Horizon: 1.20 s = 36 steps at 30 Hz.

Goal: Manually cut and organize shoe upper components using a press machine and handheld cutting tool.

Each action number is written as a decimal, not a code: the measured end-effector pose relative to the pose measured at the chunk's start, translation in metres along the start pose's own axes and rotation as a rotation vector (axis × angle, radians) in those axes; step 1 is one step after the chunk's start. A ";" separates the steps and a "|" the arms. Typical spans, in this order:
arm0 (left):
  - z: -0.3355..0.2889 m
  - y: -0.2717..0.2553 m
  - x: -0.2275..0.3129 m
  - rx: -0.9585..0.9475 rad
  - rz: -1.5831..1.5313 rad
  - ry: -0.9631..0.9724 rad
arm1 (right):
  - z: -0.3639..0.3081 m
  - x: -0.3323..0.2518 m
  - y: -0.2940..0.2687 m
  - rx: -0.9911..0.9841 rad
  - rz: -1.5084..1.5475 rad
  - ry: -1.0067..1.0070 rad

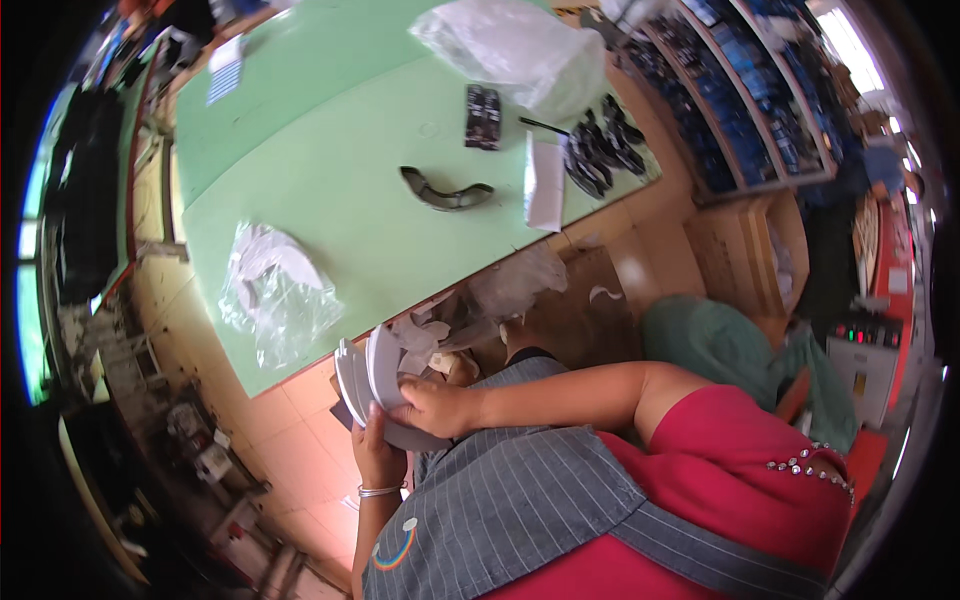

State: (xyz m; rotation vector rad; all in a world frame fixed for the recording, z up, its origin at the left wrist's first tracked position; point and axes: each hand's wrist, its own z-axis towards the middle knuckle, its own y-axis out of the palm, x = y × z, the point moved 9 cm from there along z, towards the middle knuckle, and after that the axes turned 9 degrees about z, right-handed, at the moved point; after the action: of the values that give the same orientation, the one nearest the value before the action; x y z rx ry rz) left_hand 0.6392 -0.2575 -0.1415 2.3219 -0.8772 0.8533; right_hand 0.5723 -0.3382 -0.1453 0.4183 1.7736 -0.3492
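Note:
A stack of white curved flat pieces [380,365] is between my hands, low in front of my apron and just off the table's near edge. My left hand [378,452] is closed round its lower end, the thumb pressed up along it. My right hand [437,404] grips its right side, thumb and fingers reaching over the edge. The pieces fan apart a little at the top. Some darker grey layers show under my hands, partly hidden. Close by on the table lies a clear plastic bag [315,308] with white curved pieces in it.
On the green table [330,180] lie a dark curved part [447,196], a dark bundle [482,117], an open white box [544,182], several black curved parts [588,150] and a large plastic bag [510,45]. Scraps litter the floor. A loaded shelf [740,90] stands at right.

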 end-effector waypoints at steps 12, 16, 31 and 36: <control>0.015 0.096 -0.037 -0.393 0.173 -0.190 | -0.069 0.022 -0.054 -0.199 0.001 0.140; 0.018 0.106 -0.033 -0.398 0.189 -0.168 | -0.071 0.107 -0.155 0.072 0.576 0.166; 0.069 0.165 -0.122 -0.145 0.519 -0.435 | -0.111 0.424 -0.345 0.527 -0.243 0.831; 0.108 0.170 -0.153 0.012 0.706 -0.394 | -0.079 0.277 -0.259 0.580 -0.044 -0.134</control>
State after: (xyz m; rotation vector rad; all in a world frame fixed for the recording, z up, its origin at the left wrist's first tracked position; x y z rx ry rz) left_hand 0.4670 -0.3793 -0.2821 2.2312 -1.9308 0.6497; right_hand 0.3264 -0.5065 -0.3922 0.7452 1.5324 -0.9099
